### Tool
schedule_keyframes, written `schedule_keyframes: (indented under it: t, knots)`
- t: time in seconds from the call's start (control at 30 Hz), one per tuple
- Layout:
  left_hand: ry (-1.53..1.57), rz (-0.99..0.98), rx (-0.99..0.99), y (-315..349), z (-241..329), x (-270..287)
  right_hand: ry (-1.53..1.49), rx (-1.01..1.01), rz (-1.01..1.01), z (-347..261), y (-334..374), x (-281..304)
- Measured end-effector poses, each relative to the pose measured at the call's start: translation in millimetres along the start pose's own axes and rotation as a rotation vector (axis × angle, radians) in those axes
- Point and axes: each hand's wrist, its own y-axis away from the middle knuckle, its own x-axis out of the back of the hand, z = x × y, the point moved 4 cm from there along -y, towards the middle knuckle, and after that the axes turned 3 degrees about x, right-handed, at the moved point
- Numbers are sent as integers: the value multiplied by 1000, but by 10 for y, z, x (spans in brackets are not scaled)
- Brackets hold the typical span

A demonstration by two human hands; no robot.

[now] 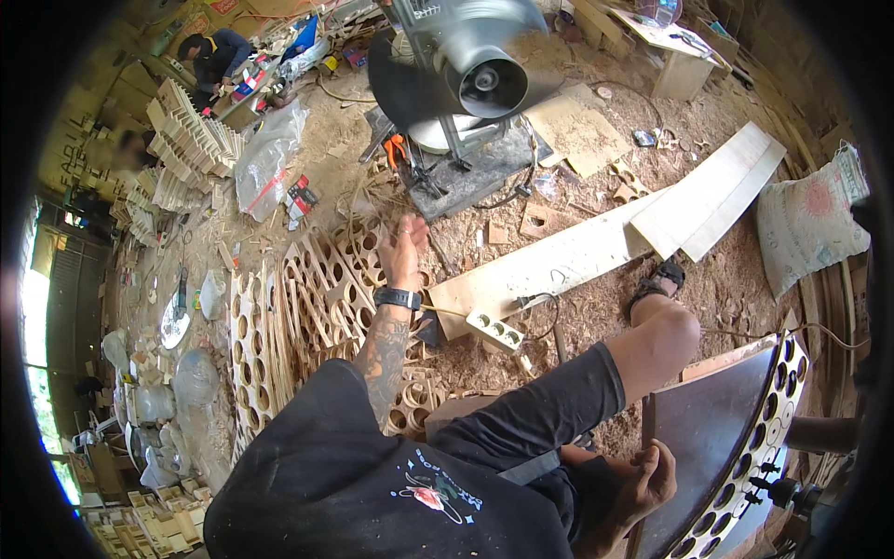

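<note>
My left hand [404,247] reaches forward with its fingers stretched out and holding nothing, a little blurred. It hovers just short of the dark base plate [475,182] of a grey fan [489,79], whose blades are smeared by motion. Orange-handled pliers [396,147] lie beside that base. My right hand [645,480] is closed, fingers curled, beside my leg and next to a dark tabletop [703,419]; whatever it may hold is hidden. Along the tabletop's curved edge runs a light wooden strip full of round holes [773,433], with a black clamp-like fitting [778,489] near it.
Left of my arm stand many wooden strips with round holes [321,289]. Long boards [568,265] cross the sawdust-covered floor, with a white power strip [494,329] before them. A stuffed sack [810,219] leans at right. Another person [219,61] works at far left.
</note>
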Motion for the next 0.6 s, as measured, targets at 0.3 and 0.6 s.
schedule_keyframes:
  t: [0.3,0.6]
  knots:
    - [-575,-20,-1097,719,1448,-583,3,-2,10,36,89,41]
    - [-1219,-332,-1585,661,2031,-1367,1,7,16,54,113,95]
